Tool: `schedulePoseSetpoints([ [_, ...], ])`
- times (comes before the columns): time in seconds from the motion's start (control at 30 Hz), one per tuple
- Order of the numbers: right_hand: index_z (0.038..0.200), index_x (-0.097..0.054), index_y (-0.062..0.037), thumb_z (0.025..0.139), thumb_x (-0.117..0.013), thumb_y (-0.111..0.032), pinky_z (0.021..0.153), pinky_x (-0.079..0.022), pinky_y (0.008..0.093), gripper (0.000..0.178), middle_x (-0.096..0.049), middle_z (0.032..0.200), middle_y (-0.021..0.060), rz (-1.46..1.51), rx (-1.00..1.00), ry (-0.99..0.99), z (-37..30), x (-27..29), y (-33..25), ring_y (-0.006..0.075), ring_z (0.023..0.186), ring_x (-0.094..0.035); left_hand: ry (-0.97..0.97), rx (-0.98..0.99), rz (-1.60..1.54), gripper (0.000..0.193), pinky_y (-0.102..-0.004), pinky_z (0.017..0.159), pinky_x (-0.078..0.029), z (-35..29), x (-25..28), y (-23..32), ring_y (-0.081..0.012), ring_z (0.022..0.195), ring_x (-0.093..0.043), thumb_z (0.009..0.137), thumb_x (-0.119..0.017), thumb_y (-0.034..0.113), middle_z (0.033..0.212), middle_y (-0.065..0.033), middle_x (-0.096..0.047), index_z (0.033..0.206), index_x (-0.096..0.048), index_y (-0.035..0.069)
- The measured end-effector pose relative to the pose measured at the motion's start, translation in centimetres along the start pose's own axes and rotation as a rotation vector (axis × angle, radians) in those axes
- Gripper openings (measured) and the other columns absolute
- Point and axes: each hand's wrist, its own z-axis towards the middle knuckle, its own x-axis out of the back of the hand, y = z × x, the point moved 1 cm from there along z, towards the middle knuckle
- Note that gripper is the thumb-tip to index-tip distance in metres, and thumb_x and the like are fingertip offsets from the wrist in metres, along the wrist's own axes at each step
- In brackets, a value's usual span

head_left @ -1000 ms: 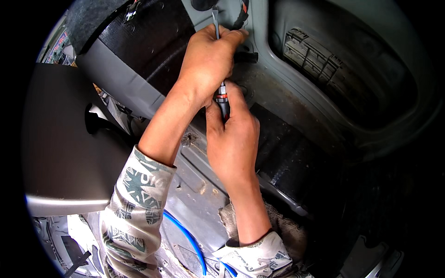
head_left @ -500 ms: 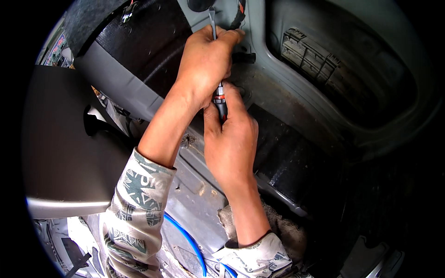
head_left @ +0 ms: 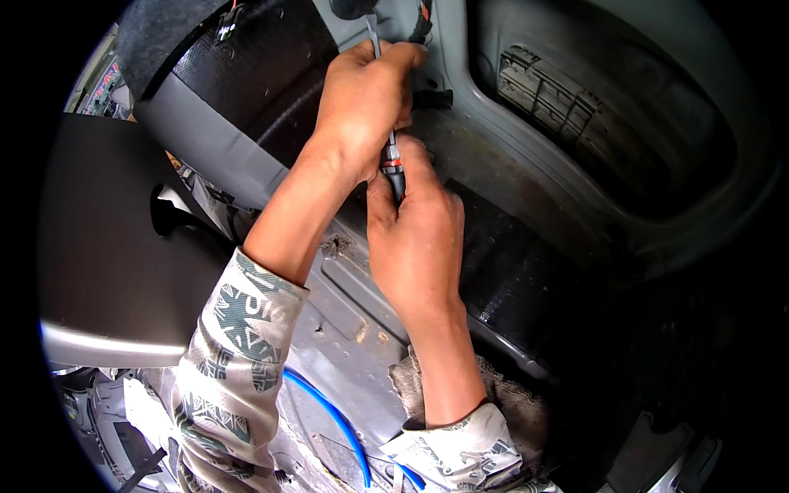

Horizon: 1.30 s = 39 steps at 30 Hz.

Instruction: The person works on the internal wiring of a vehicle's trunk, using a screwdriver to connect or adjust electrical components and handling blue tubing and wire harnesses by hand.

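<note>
Head view: the right hand is clamped around the black handle of a screwdriver, fingers closed tight on the grip with the red collar just above them. The left hand sits higher, its fingers curled together around the thin metal shaft, steadying it near the tip. The tool lies between the two hands, and its tip end runs up past the left fingers toward the grey sheet-metal panel at the top of the picture; the tip itself is hidden, so what it bears on cannot be told.

The screwdriver's long axis runs nearly straight up the picture, tilted slightly left at the top, handle toward the person and tip pointing away into the car body.

To do this turning well, I judge the shaft should be kept in line with the fastener, with steady push from the right palm while the left fingers only guide, so the tip does not slip out.

Below the right fingers lies bare grey floor metal, a blue hose and a rag; a dark ribbed panel sits right of the left fingers.
</note>
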Motion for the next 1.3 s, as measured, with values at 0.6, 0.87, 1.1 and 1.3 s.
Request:
schedulePoseSetpoints([
  [0.6,0.126,-0.054,-0.0055,0.087,-0.063,-0.008,0.066,-0.050,0.0513,0.041,-0.067,0.085,0.0226,-0.038,0.006,0.023,0.2,-0.1,0.2,0.0425,0.078,-0.065,0.002,-0.002,-0.030,0.019,-0.0237,0.045,-0.026,0.4,-0.5,0.1,-0.0052,0.047,-0.027,0.092,-0.060,0.015,0.057,0.0075,-0.033,0.076,-0.050,0.011],
  [0.87,0.119,-0.057,-0.0030,0.084,-0.065,-0.004,0.068,-0.050,0.0484,0.036,-0.066,0.087,0.0228,0.061,0.002,-0.052,1.1,2.0,0.6,0.0426,0.081,-0.064,0.024,-0.004,-0.137,0.025,-0.0234,0.048,-0.026,-0.2,-1.6,0.2,-0.0057,0.049,-0.028,0.091,-0.058,0.015,0.057,0.0070,-0.033,0.071,-0.044,0.013],
  [1.1,0.118,-0.056,-0.0025,0.085,-0.064,-0.002,0.072,-0.050,0.0483,0.034,-0.066,0.094,0.0241,0.109,-0.112,-0.137,1.1,2.4,0.1,0.0432,0.088,-0.064,0.050,0.008,-0.045,0.016,-0.0235,0.049,-0.029,-0.4,-1.3,0.2,-0.0061,0.050,-0.031,0.092,-0.058,0.016,0.059,0.0066,-0.036,0.079,-0.052,0.009],
  [1.3,0.121,-0.055,-0.0036,0.086,-0.063,-0.005,0.072,-0.050,0.0498,0.036,-0.066,0.096,0.0245,0.066,-0.080,-0.119,0.6,2.2,-0.1,0.0434,0.087,-0.064,-0.013,0.035,-0.098,0.012,-0.0237,0.052,-0.031,-0.6,-0.7,-0.3,-0.0055,0.051,-0.031,0.093,-0.058,0.017,0.060,0.0075,-0.034,0.086,-0.056,0.008],
])
